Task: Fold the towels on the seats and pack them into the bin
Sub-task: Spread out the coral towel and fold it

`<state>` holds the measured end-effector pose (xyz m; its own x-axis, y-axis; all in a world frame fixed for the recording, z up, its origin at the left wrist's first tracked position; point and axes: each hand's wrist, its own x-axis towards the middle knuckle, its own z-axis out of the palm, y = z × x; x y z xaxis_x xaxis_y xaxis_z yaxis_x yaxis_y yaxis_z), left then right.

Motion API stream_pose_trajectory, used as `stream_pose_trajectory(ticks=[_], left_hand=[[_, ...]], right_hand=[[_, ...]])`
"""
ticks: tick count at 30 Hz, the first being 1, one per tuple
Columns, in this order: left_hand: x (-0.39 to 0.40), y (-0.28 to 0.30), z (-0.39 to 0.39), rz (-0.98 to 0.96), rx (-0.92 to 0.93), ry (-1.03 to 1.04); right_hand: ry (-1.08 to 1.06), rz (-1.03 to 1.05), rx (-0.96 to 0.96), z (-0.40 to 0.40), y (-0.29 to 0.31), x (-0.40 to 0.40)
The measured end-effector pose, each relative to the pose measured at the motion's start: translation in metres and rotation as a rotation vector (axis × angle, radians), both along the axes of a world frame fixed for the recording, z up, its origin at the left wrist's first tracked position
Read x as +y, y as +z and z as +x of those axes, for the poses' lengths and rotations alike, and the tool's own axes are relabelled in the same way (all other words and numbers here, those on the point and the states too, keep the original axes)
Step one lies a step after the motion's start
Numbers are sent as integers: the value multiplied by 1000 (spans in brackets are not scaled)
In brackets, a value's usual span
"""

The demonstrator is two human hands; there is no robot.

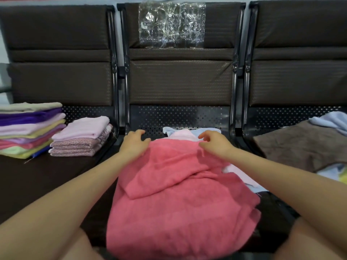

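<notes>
Pink terry towel [180,199] lies spread and rumpled over the middle seat [178,117], one flap turned back across its upper half; you have it under both hands at its far edge. Your left hand [134,143] rests on the far left corner, fingers loosely curled over the cloth; whether they actually pinch it cannot be told. Your right hand [214,142] sits at the far right corner, thumb and fingers bent and slightly apart just over the edge, apparently about to take hold. Beneath it, a pale pink towel [183,135] and a light blue towel [206,132] wait unfolded. Done so far: a tall folded stack [30,128] and a smaller folded pile [82,136] on the left seat. Still loose on the right seat: a brown towel [300,145] and another pale blue one [332,121]. No bin is in view, so packing looks not yet begun. Estimate: folding past halfway, packing outstanding.
</notes>
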<state>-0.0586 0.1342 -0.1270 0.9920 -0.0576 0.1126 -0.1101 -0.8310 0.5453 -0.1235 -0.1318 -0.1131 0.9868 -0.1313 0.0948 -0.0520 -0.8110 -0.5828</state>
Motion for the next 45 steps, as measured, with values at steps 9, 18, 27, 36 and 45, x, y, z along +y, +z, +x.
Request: stream_pose_trajectory(ticks=[9,18,27,36,45], left_hand=[[-10,32,-118,-86,13,-465],[10,-7,-164,186,200,-780],[-7,7,-127,205,133,-600],[1,-4,-92,407,-81,-282],[-21,-6,-145,301,37,-569]], right_hand=[[537,58,209,-90,14,31],[760,-327,305,-140,1,30],[358,-151,100,-100,9,44],[589,-63,275,-90,9,55],[597,-130,220,-76,-10,39]])
